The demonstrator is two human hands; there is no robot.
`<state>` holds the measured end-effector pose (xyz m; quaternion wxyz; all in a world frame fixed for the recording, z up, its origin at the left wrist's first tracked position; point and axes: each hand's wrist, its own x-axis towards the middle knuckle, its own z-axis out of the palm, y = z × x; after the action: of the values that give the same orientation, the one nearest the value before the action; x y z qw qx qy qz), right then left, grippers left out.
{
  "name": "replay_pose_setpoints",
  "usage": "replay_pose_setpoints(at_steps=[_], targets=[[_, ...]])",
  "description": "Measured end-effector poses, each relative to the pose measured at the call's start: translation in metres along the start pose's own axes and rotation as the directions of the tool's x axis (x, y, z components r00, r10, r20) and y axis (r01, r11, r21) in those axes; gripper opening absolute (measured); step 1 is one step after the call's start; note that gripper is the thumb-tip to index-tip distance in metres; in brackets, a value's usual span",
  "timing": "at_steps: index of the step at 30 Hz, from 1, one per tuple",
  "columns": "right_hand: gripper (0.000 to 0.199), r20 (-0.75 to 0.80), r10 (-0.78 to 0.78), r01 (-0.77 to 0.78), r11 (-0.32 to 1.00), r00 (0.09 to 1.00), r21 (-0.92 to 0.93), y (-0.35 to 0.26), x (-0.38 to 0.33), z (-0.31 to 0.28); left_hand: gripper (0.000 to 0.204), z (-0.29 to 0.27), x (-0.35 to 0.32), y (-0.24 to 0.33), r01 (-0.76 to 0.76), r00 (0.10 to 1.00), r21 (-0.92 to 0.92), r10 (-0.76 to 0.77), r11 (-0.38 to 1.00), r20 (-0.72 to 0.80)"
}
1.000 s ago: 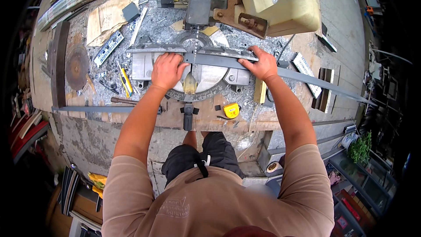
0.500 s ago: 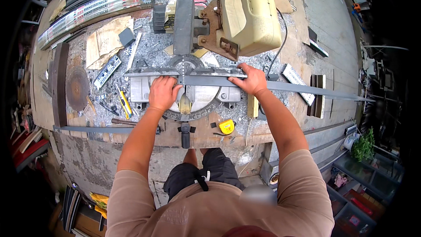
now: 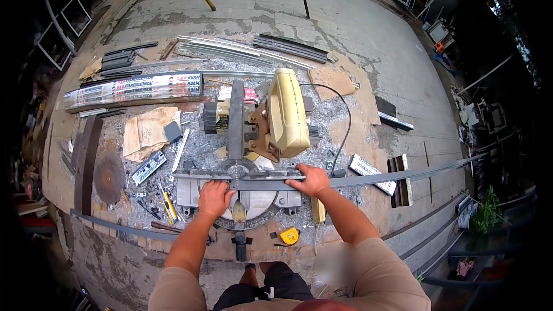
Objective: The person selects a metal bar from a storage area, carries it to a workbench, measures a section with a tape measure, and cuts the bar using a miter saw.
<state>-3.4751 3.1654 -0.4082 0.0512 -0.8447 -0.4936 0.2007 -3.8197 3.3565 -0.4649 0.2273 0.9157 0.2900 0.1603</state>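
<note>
A long grey metal profile (image 3: pixel 374 179) lies across the base (image 3: pixel 188 192) of a miter saw, along its fence (image 3: pixel 262 174), and runs far out to the right. My right hand (image 3: pixel 313 182) is closed round the profile, thumb in front and fingers over the fence. Left of the slot, my left hand (image 3: pixel 214 198) curls over the fence at the profile's left end, which it partly hides. Above and behind both hands stands the raised saw head, with its dark blade guard (image 3: pixel 236 118) and cream handle housing (image 3: pixel 290 115).
A yellow tape measure (image 3: pixel 290 235) and a yellow utility knife (image 3: pixel 169 207) lie near the front. Wrapped profiles (image 3: pixel 135 90) are stacked at back left. A black cable (image 3: pixel 349 121) loops right of the saw. Another grey bar (image 3: pixel 124 228) lies along the front left edge.
The view has tilted upward, so more ground beyond the bench shows and the saw sits lower in the picture. Both hands keep their places on the profile and fence.
</note>
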Motion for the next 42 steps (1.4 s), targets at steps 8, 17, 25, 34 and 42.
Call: replay_pose_setpoints(at_steps=[8, 17, 25, 34, 42], targets=[[0.080, 0.008, -0.007, 0.007, 1.000, 1.000, -0.006, -0.002, 0.002, -0.001, 0.035, -0.002, 0.001, 0.001, -0.030, 0.997, -0.004, 0.029, 1.000, -0.072], [0.081, -0.011, -0.022, 0.022, 1.000, 1.000, -0.008, 0.002, 0.002, 0.001, 0.034, -0.001, 0.001, 0.002, -0.028, 0.998, -0.002, 0.028, 1.000, -0.061], [0.082, 0.031, -0.007, 0.007, 1.000, 0.999, 0.003, 0.002, 0.001, -0.007, 0.031, 0.002, 0.002, 0.004, -0.021, 0.995, 0.028, 0.024, 0.999, -0.098], [0.089, 0.090, -0.004, 0.001, 1.000, 0.996, 0.029, 0.003, 0.000, -0.014, 0.031, 0.008, -0.002, 0.003, -0.035, 0.997, 0.105, 0.042, 0.994, -0.063], [0.090, 0.100, -0.016, 0.011, 0.999, 0.995, 0.047, 0.003, -0.001, -0.020, 0.027, 0.036, -0.019, 0.034, 0.276, 0.938, 0.139, -0.235, 0.951, -0.255]])
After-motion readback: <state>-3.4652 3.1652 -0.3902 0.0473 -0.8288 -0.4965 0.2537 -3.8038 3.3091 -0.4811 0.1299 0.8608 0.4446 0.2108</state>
